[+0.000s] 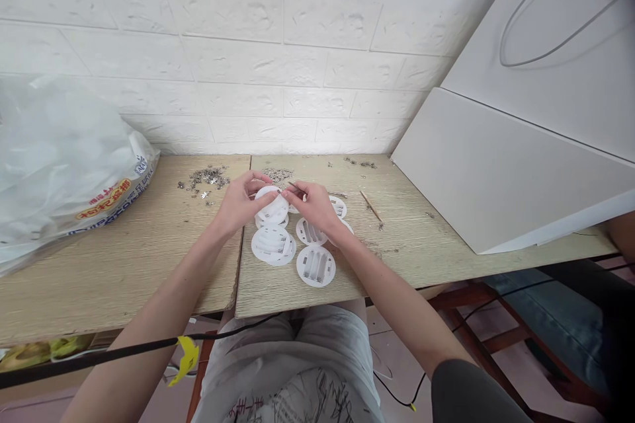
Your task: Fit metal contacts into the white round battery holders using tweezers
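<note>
My left hand [241,201] is closed on the edge of a round white plastic battery holder [271,210], thumb on its face. Fingers pinched, my right hand [315,205] meets the holder's upper right edge and grips a thin stick-like tool [296,187], whose exact kind I cannot make out. Below the hands lie more white discs [269,244], overlapping each other. One battery holder [316,266] with long slots faces up near the table's front edge, and another slotted holder [310,232] lies under my right wrist. Small metal clips [278,175] are heaped just behind my hands.
A second pile of metal pieces [208,177] lies to the left. A large plastic bag of white parts [64,172] takes up the table's left side. To the right are a thin wooden stick [371,206] and a big white panel [476,165]. A black cable [149,345] crosses in front.
</note>
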Available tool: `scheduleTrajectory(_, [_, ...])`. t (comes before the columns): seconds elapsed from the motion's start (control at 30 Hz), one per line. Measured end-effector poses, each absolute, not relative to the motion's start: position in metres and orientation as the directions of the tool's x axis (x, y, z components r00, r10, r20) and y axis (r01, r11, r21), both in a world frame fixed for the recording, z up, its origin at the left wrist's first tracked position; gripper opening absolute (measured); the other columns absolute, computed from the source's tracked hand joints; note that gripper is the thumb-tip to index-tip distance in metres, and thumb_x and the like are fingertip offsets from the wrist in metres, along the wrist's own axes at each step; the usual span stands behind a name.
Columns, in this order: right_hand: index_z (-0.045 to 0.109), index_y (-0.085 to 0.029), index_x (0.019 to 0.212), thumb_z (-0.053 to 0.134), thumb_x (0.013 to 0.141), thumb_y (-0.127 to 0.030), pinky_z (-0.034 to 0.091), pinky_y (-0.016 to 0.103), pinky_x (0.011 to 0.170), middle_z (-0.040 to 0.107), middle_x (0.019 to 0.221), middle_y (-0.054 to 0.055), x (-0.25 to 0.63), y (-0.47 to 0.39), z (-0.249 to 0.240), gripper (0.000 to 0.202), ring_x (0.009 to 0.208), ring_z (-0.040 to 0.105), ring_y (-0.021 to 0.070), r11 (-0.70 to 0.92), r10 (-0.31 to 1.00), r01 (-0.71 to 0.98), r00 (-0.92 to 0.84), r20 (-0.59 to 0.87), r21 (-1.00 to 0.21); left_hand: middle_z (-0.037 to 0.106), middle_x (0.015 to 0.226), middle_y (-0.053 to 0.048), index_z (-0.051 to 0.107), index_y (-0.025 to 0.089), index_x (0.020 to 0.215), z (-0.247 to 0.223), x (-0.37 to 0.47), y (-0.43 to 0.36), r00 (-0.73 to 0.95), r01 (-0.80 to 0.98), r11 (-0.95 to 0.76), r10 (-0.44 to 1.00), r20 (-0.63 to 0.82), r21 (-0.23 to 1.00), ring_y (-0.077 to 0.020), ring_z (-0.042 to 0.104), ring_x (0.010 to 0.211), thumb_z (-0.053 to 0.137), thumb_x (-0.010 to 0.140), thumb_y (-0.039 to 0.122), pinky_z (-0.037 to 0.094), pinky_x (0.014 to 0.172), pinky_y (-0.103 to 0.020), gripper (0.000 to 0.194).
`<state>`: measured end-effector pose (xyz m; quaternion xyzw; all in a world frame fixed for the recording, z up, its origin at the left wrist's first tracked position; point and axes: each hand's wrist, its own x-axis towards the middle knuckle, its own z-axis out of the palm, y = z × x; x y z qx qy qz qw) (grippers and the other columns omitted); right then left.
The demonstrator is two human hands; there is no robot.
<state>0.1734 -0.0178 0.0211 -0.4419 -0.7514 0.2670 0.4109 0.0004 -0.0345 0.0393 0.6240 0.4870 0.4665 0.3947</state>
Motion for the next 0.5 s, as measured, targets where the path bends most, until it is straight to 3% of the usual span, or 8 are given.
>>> scheduleTrajectory(0.1, [0.059,-0.016,0.070,0.052,0.083,-0.036,0.036,0.022,0.056,0.062,0.067,0.000,0.175,-0.016,0.022,0.025,0.059,0.048,0.0109,0.411,0.911,0.417,-0.154,0.383,-0.811,0.071,0.091,-0.010,0.060,0.014,0.101,0.044,0.001,-0.035,0.147,-0.087,-0.108,0.982,0.120,0.990,-0.0195,0.066,0.080,0.070,0.070,0.038,0.052,0.070,-0.032,0.041])
scheduleTrajectory(0.17, [0.057,-0.016,0.069,0.051,0.083,-0.036,0.037,0.022,0.056,0.061,0.067,0.000,0.176,-0.015,0.022,0.025,0.059,0.049,0.0108,0.387,0.921,0.373,-0.111,0.374,-0.843,0.070,0.100,-0.012,0.062,0.014,0.104,0.043,0.001,-0.034,0.212,-0.208,-0.059,0.972,0.104,0.976,-0.0220,0.066,0.091,0.071,0.070,0.036,0.052,0.078,-0.034,0.041])
scheduleTrajectory(0.37, [0.056,-0.016,0.066,0.051,0.084,-0.038,0.037,0.022,0.056,0.059,0.061,-0.001,0.177,-0.014,0.023,0.029,0.056,0.048,0.0095,0.376,0.927,0.327,-0.133,0.351,-0.867,0.069,0.102,-0.012,0.066,0.016,0.106,0.032,0.002,-0.029,0.279,-0.291,-0.032,0.953,0.117,0.956,-0.0243,0.065,0.095,0.073,0.070,0.034,0.052,0.082,-0.037,0.041])
scheduleTrajectory(0.5, [0.061,-0.015,0.077,0.051,0.085,-0.036,0.037,0.022,0.058,0.064,0.065,0.000,0.179,-0.015,0.022,0.024,0.057,0.052,0.0095,0.375,0.926,0.411,-0.210,0.314,-0.831,0.069,0.100,-0.012,0.068,0.015,0.099,0.028,0.001,-0.025,0.271,-0.291,-0.003,0.959,0.085,0.957,-0.0219,0.064,0.093,0.066,0.076,0.042,0.051,0.085,-0.036,0.036])
